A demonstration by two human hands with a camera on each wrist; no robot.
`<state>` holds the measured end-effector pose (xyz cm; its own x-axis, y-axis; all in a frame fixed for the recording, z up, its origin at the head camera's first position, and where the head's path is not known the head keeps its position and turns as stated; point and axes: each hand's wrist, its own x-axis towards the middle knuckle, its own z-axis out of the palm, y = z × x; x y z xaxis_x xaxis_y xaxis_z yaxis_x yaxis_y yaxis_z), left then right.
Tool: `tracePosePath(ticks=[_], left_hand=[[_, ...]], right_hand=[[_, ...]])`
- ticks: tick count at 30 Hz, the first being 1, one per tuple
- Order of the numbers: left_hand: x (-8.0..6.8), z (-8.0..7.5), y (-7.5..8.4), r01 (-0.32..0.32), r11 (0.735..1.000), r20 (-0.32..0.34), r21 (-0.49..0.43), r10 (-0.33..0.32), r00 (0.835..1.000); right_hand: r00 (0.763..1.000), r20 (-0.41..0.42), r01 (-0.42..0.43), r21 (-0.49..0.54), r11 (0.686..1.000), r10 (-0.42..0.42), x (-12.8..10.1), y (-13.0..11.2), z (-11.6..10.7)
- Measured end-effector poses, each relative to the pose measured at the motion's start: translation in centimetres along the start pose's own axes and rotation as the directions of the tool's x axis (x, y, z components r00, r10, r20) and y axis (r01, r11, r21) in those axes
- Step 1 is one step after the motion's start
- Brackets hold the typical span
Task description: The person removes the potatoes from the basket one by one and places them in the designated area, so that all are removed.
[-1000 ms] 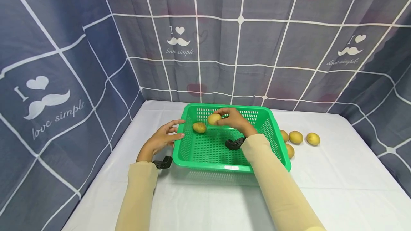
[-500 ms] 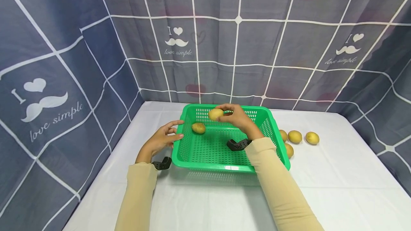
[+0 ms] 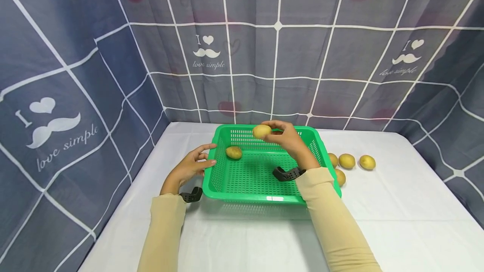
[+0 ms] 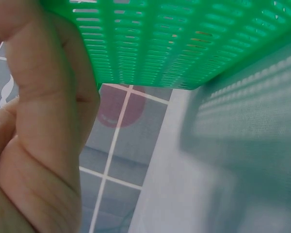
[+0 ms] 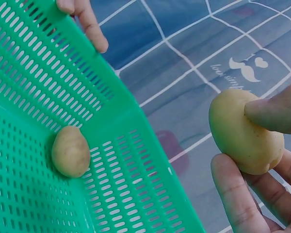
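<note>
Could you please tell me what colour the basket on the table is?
The basket is bright green; it shows best in the head view.

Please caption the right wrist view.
Right-hand fingers hold one potato; a second potato lies in the green basket.

Cannot see all of the smooth yellow-brown oval potato (image 3: 261,132) in the bare right hand (image 3: 289,138); covered partly by thumb and fingers. Right of that hand, cannot see whole one near yellow-brown round potato (image 3: 341,177) or one far yellow-brown round potato (image 3: 333,160), both overlapped by the green slotted plastic basket (image 3: 242,198). Below the same hand, cannot follow the basket's front-right corner beneath a pale yellow cloth sleeve (image 3: 336,217), cut off by the lower edge. In the right wrist view, cannot see much of the bare left hand (image 3: 188,166), cropped at top. Beside it in the left wrist view, cannot resolve a blurred grey-green dotted surface (image 4: 252,107).
</note>
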<state>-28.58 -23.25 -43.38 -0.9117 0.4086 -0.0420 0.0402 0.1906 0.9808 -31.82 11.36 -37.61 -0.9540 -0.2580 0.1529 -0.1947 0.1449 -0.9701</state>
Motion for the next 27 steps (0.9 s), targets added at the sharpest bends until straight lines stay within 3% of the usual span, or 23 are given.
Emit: tracePosePath(ticks=[12, 27], left_hand=[[0.1, -0.1, -0.1, -0.002, 1.0, 0.0, 0.007, 0.002, 1.0], [0.1, -0.1, -0.3, -0.003, 1.0, 0.008, 0.004, 0.003, 1.0]], right_hand=[[0.999, -0.034, -0.04, -0.017, 0.999, 0.039, -1.2, -0.1, -2.4], [0.991, -0.128, -0.025, -0.02, 0.999, 0.022, -2.9, -0.4, -4.8]])
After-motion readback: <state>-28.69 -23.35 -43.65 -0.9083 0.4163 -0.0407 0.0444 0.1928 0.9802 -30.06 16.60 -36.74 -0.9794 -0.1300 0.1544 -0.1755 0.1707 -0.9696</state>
